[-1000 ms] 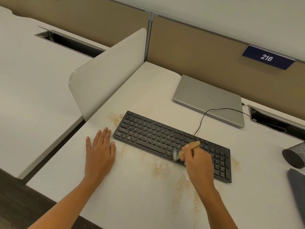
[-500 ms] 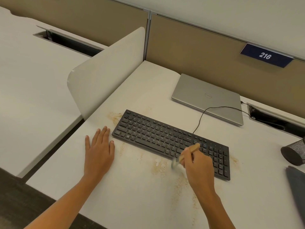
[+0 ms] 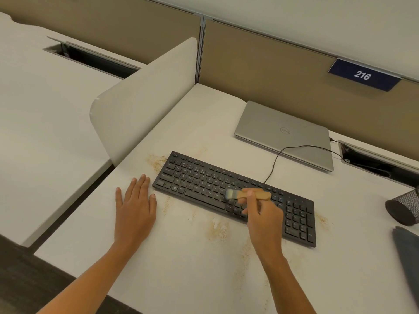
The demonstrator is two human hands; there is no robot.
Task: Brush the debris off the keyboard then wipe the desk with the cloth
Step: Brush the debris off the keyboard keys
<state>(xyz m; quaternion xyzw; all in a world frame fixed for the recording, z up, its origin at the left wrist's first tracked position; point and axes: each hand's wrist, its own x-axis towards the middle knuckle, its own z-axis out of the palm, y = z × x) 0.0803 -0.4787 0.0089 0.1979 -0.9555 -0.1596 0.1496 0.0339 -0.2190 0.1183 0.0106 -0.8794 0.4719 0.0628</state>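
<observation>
A black keyboard (image 3: 204,180) lies slanted across the white desk (image 3: 181,279). My right hand (image 3: 264,219) grips a small wooden-handled brush (image 3: 254,194) over the keyboard's middle, bristles pointing left and blurred on the keys. My left hand (image 3: 135,207) rests flat on the desk just left of the keyboard, fingers straight. Tan debris (image 3: 217,230) lies in patches on the desk in front of the keyboard, at its left end and past its right end. A dark grey cloth (image 3: 408,254) lies at the right edge, partly cut off.
A closed silver laptop (image 3: 285,134) sits behind the keyboard, and the keyboard's cable runs to a slot (image 3: 381,164) at the back right. A dark mesh cup (image 3: 403,210) lies on its side at the right. A white divider (image 3: 140,105) stands along the left.
My right hand moved the brush from the keyboard's front edge up and left onto the middle keys, turning the handle more level. My left hand stayed flat on the desk.
</observation>
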